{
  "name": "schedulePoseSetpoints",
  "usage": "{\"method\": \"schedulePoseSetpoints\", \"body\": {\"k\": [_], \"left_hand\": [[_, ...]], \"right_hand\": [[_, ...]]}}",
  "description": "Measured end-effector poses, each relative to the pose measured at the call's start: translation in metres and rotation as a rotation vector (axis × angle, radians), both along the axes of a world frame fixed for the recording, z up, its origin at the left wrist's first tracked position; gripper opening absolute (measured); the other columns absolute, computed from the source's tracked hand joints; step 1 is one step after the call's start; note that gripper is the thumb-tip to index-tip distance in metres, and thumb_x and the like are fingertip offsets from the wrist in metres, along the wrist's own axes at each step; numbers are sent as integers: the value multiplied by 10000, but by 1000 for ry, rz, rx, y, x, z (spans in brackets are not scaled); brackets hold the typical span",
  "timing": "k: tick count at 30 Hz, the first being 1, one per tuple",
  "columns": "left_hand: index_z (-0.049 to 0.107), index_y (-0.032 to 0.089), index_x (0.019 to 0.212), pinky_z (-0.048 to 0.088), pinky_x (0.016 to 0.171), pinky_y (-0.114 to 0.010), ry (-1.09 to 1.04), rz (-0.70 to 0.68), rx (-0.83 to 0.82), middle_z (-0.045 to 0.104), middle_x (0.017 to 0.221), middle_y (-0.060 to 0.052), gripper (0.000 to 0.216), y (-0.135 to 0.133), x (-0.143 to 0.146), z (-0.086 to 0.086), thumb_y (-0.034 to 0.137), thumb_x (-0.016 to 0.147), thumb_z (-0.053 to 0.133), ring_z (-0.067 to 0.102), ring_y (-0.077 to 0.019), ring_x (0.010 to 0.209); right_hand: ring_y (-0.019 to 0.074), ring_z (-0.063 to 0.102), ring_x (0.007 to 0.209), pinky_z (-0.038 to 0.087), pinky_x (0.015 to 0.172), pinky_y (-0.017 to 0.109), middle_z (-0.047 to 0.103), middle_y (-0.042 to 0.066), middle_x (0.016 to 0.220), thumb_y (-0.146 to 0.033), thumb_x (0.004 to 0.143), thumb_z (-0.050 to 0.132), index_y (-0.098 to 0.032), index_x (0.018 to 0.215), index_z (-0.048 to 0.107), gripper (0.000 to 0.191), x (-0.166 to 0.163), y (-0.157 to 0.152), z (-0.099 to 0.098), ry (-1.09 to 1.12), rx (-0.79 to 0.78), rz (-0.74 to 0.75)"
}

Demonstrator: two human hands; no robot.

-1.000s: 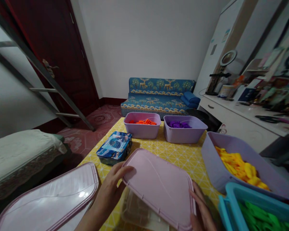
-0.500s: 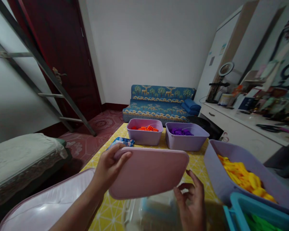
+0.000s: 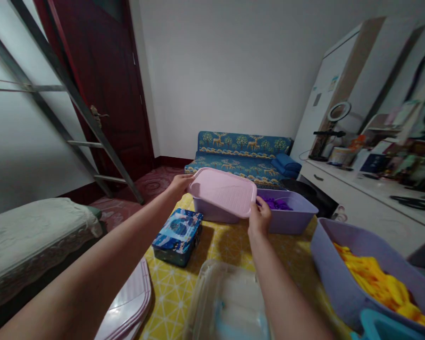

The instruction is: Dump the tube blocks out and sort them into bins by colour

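Note:
Both my arms reach to the far end of the yellow table [image 3: 229, 245]. My left hand [image 3: 179, 184] grips the far left corner of a pink lid [image 3: 223, 191], and my right hand [image 3: 259, 221] pinches its near right corner. The lid lies over the purple bin [image 3: 212, 213] that held orange pieces, hiding its contents. Right beside it stands a second purple bin [image 3: 293, 215] with purple pieces [image 3: 276, 204] showing.
A blue patterned tin [image 3: 179, 235] sits left of centre. A clear open container [image 3: 229, 302] lies near me, another pink lid [image 3: 127, 311] at the near left. A purple bin of yellow pieces [image 3: 371, 274] stands right. Sofa [image 3: 244, 153], ladder and bed surround the table.
I lifted the pink lid off the clear container near me, carried it forward across the table and set it over the far bin of orange pieces, both hands staying on it.

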State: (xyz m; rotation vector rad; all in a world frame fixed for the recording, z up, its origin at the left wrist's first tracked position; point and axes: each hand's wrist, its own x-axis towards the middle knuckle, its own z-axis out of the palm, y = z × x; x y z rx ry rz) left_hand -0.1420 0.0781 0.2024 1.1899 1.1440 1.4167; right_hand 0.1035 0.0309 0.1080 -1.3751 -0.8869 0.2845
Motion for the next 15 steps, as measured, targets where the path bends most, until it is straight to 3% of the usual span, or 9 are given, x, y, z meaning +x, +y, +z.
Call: {"method": "schedulePoseSetpoints", "body": {"k": [3,6,10,15], "left_hand": [[676,55,919,472,588,-238,29,11,15,619,637,-20,395,23,-4,-8,252,596,788,571,-100,553],[684,64,922,466,621,-245,83,58,29,611,616,-6,383,42,-7,-18,261,606,771,574,-108,567],[683,69,883,467,721,-258,166,129,69,670,719,-43,328,59,-5,-42,272,628,728,620,-156,722],[669,109,806,451,779,-268,320,205,61,685,750,-47,220,63,-4,-87,268,656,661,621,-203,859]], "right_hand": [[213,637,763,472,655,269,722,122,867,-315,739,497,-59,1133,653,494,5,47,19,-64,-101,-7],[225,641,773,473,674,287,723,127,887,-249,719,532,-82,1072,691,421,11,75,24,-133,-214,-12],[268,652,873,472,750,342,712,159,1002,-182,746,541,-102,1059,704,361,12,89,18,-271,-351,-10],[248,644,958,449,836,339,706,141,1029,-152,820,519,-147,1173,656,378,8,87,14,-491,-418,8]]}}
